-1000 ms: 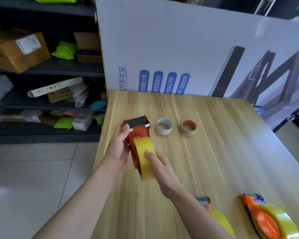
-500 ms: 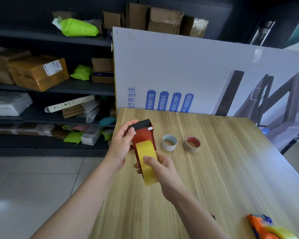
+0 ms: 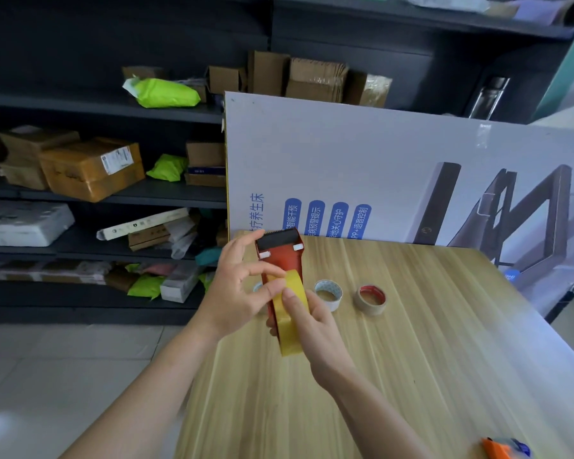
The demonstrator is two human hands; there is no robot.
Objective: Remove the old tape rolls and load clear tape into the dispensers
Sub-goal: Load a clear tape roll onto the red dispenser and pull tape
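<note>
A red tape dispenser (image 3: pixel 281 260) with a black toothed blade is held upright above the wooden table (image 3: pixel 411 342). It carries a yellow tape roll (image 3: pixel 292 318). My right hand (image 3: pixel 315 329) grips the roll and the dispenser's lower part from the right. My left hand (image 3: pixel 237 289) reaches in from the left, its fingertips pinching at the top of the yellow roll. Two small rolls lie on the table behind: a clear one (image 3: pixel 328 294) and a red-cored one (image 3: pixel 371 299). Another small roll (image 3: pixel 257 288) peeks out behind my left hand.
An orange dispenser (image 3: pixel 504 448) shows at the bottom right corner. A large white printed board (image 3: pixel 395 167) stands along the table's far edge. Dark shelves (image 3: pixel 96 193) with boxes and bags fill the left, over a tiled floor.
The dispenser with its yellow roll has been lifted higher. My left hand moved from the dispenser's side to the top of the roll. The view tilted up, pushing the orange dispenser nearly out of frame.
</note>
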